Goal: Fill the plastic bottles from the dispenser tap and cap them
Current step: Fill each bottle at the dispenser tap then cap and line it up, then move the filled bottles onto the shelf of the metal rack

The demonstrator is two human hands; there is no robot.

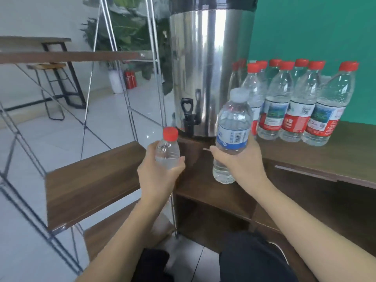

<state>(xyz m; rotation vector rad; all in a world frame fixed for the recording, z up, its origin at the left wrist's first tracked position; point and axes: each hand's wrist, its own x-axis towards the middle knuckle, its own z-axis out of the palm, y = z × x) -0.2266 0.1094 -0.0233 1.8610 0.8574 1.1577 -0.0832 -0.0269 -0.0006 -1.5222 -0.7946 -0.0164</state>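
The left hand point(160, 176) grips a small bottle point(167, 154) with a red cap point(170, 133), fingers curled round its lower body; it is held upright in the air, in front of the front edge of the surface point(305, 155) and just left of the tap point(188, 117). The right hand point(242, 159) holds a larger bottle point(231, 137) round its middle, over the blue label; this one has a pale cap point(240, 94) and leans slightly to the right, its top in front of the dispenser point(207, 68). Both bottles are closed and show clear liquid inside.

The steel dispenser stands at the left end of the surface, its black tap facing forward over the front edge. Just right of it, toward the back edge by the green wall point(315, 27), stands a group of bottles point(295, 102) with red caps and red labels, close together and upright. A wire shelf point(91, 180) with wooden boards stands to the left of the surface.
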